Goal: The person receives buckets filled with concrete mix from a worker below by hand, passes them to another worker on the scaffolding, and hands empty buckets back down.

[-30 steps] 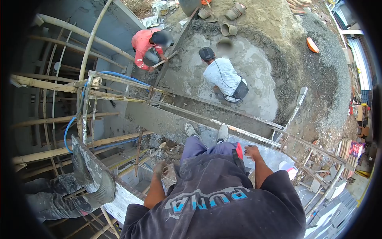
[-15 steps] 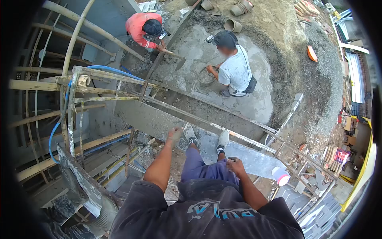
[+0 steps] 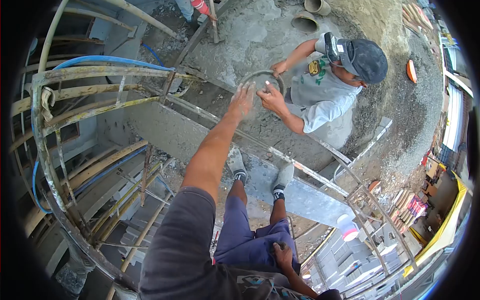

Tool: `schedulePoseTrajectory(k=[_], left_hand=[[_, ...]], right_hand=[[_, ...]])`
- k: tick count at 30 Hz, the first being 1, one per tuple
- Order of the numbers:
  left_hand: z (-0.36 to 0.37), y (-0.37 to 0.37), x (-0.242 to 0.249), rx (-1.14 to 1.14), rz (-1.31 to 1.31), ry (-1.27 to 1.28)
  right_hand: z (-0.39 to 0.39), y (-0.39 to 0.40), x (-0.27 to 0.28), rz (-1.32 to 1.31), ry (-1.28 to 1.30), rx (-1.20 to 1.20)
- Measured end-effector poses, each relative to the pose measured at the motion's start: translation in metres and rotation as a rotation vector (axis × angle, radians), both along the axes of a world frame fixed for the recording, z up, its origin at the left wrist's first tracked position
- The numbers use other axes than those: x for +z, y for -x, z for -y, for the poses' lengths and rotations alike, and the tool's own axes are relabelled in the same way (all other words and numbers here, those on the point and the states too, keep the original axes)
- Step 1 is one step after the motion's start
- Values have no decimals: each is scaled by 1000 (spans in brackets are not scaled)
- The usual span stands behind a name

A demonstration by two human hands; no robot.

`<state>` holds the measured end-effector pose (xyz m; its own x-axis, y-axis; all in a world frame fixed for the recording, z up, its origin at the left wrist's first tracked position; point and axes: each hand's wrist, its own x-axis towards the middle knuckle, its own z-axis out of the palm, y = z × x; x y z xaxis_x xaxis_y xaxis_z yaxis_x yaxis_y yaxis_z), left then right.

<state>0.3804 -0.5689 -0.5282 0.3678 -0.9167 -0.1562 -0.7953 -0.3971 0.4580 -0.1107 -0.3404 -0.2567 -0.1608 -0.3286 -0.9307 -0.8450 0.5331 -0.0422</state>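
Note:
My left hand (image 3: 242, 102) stretches forward over the scaffold rail, fingers extended, with its fingertips right at the near side of a round grey bucket (image 3: 259, 79). A co-worker (image 3: 325, 82) in a cap and light shirt holds that bucket up with both hands, one at the far rim and one close to my fingers. My right hand (image 3: 283, 255) rests low by my thigh with its fingers curled; I cannot tell what is in it. Both my feet stand on a narrow plank (image 3: 315, 202).
Bamboo and metal rails (image 3: 105, 75) frame the left side. A long scaffold rail (image 3: 300, 167) runs beyond my feet. A white and pink container (image 3: 347, 227) stands at the plank's right end. Buckets (image 3: 305, 22) lie on the wet mortar ground. Another person (image 3: 200, 7) holds a tool at the top.
My left arm has swung forward from beside my foot to the bucket. The capped co-worker has come closer and raised the bucket from the mortar. My right hand stays by my thigh.

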Motion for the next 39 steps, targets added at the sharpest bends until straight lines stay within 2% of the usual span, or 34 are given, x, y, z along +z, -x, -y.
schedulePoseTrajectory(k=[2,5,8,9,11,13,16,19,21,23,25,28,31,33,35,37,39], left_hand=[[12,-15,-36,-259,160,201],[26,-34,19,-510,-364,-441],[-31,-19,-1,-483,-768,-311],[-46,-11,-16,-495,-763,-328],[-63,3,-8,-508,-729,-344],[-74,14,28,-509,-667,-348],[-100,33,59,-25,-1015,-476],[-110,46,107,-271,-697,-521],[-139,69,95,-246,-668,-204],[-149,83,118,-160,-611,-80],[-136,93,199,-12,-525,-148],[-136,97,283,155,-657,-392],[-139,112,386,426,-757,-406],[-157,117,437,520,-782,-315],[-174,124,510,642,-834,-200],[-175,136,619,770,-913,-38],[-192,145,703,832,-927,92]], right_hand=[[-3,-1,-5,-13,-10,-22],[-1,-6,-10,-30,3,-5],[-7,-6,-10,-17,24,-7],[-9,-7,-12,-7,35,-20],[-10,-7,-15,2,43,-2],[-15,-1,-20,15,42,5],[-26,5,-26,61,53,8],[-26,7,-24,109,104,40],[-23,9,-24,116,116,45],[-18,11,-23,139,135,22],[-12,12,-17,146,103,6],[-8,16,-26,160,195,43],[19,13,-21,274,101,-64],[55,1,-7,392,-56,-160],[84,-19,11,526,-218,-188],[105,-46,27,677,-366,-145],[110,-77,27,926,-687,-330]])
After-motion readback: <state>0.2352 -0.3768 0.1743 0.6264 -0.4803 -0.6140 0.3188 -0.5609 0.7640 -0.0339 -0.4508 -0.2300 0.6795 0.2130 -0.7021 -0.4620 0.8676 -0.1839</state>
